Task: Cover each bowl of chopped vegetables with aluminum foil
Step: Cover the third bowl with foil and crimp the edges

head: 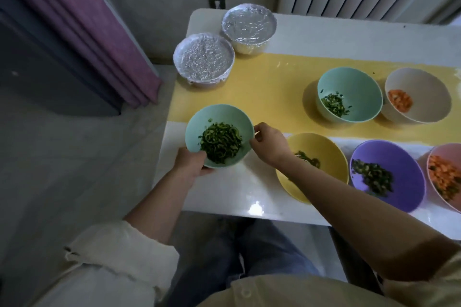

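Two bowls are sealed, each under crinkled foil pressed down over the rim: near foil-covered bowl [204, 57] and far foil-covered bowl [249, 23], close together at far left.

Six are uncovered:
- You hold the near mint bowl [199, 129], heaped with green shreds. Your left hand [190, 162] grips its near edge and your right hand [268, 143] pinches its right rim.
- The far mint bowl [361, 87] holds sparse greens.
- The white bowl [424, 82] just beside it holds orange dice.
- The yellow bowl [321, 147] and purple bowl [404, 157] hold greens.
- The pink bowl [444, 154] holds orange dice and is cut by the frame edge.

On the table [224, 189], the two foil-covered bowls [204, 57] stand at eleven o'clock, a lone bowl [199, 122] at eight near the edge, a pair of open bowls [356, 80] at two, and a row of three bowls [324, 149] at four.
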`<state>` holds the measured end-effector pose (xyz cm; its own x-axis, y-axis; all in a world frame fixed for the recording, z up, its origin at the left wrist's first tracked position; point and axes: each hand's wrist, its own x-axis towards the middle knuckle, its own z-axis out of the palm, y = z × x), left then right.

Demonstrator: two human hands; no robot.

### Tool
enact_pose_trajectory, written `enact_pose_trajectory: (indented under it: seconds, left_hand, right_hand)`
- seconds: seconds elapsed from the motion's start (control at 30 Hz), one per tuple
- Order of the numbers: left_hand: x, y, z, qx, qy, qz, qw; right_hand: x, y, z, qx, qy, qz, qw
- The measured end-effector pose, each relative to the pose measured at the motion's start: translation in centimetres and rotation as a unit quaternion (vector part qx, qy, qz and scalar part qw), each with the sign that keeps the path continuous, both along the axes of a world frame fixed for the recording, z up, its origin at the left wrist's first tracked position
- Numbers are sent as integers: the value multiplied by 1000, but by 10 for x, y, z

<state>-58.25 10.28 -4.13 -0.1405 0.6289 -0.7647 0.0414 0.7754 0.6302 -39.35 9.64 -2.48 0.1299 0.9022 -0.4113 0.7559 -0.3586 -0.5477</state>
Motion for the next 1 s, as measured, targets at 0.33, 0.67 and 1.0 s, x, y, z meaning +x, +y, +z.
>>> enact_pose_trajectory:
  seconds: [0.33, 0.67, 1.0]
  left_hand:
    - [-38, -36, 4, -15, 187, -121, 975]
    - [33, -29, 36, 284, 377, -284, 835]
    - [75, -25, 21, 241, 322, -396, 825]
  right_hand:
    - [-26, -52, -4, 87, 17, 1, 996]
    - [70, -104, 20, 62, -135, -245, 958]
    - [97, -129, 25, -332, 101, -307, 886]
